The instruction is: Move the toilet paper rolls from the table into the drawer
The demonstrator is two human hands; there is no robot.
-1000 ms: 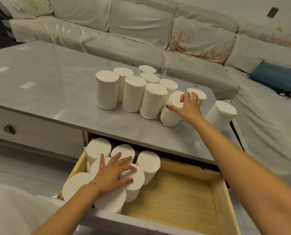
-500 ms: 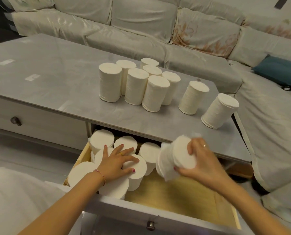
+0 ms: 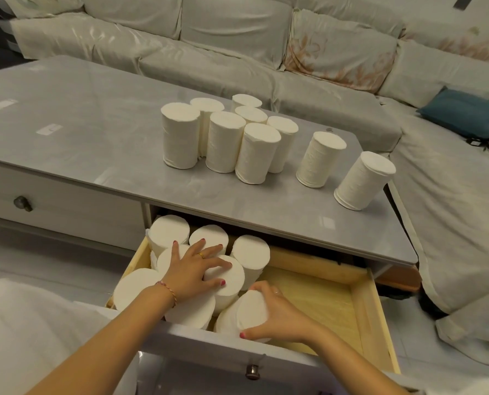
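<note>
Several white toilet paper rolls stand upright on the grey table: a tight cluster in the middle and two single rolls to its right. Below the table's front edge the wooden drawer is pulled out. Its left part holds several upright rolls. My left hand lies flat with spread fingers on top of those rolls. My right hand grips one tilted roll low in the drawer, against the front of the packed group.
The drawer's right half shows bare wood. A closed drawer with a dark knob is at the left. A covered sofa wraps behind and to the right of the table, with a blue cushion on it.
My right hand took one roll from the table's right side, carried it down over the table edge and lowered it into the drawer. My left hand stayed on the packed rolls.
</note>
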